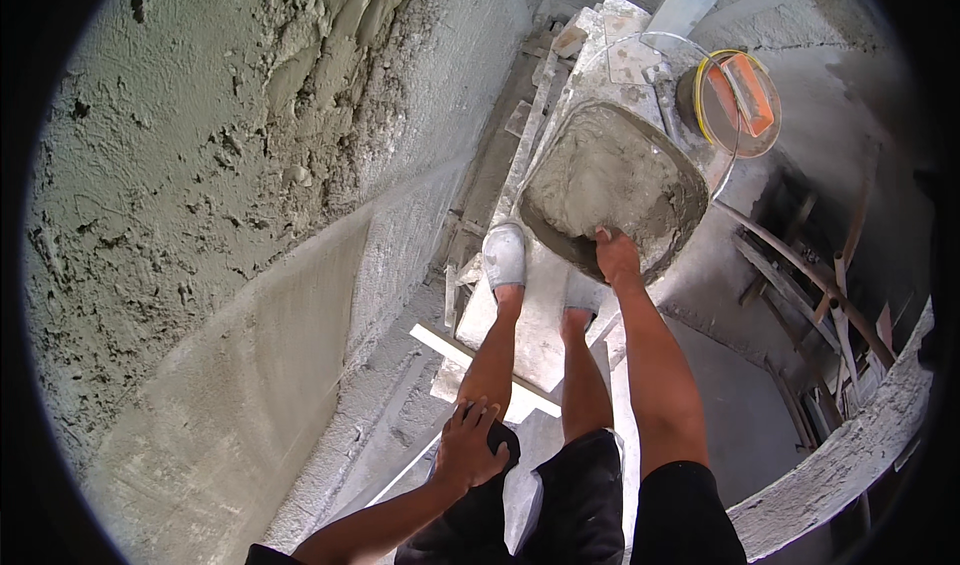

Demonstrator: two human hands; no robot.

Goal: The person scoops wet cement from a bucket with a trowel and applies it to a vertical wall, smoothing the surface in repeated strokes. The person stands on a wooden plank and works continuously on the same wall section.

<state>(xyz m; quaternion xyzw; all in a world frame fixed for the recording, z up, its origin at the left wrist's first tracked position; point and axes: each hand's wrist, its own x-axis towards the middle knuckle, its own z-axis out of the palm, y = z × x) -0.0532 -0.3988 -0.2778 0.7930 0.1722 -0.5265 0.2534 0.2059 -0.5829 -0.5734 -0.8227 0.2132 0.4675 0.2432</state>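
Observation:
A wide dark tub (690,180) full of wet grey mortar (600,175) stands before my feet on a mortar-smeared plank platform. Over the tub's near side, my right hand (617,257) reaches down with its fingers closed. Whatever they grip is hidden by the hand and the mortar. My left hand (470,450) lies on my left knee, fingers spread, holding nothing. To the tub's right is a round bucket (700,105) with a yellow rim, and an orange float (752,95) lies across its top.
Along the left runs a wall (200,165) with rough fresh mortar above a smoother band. My feet stand on the platform (545,340) close to its edge. Down at the right, poles and boards (810,280) lie beyond the platform. A pale post (695,0) rises behind the tub.

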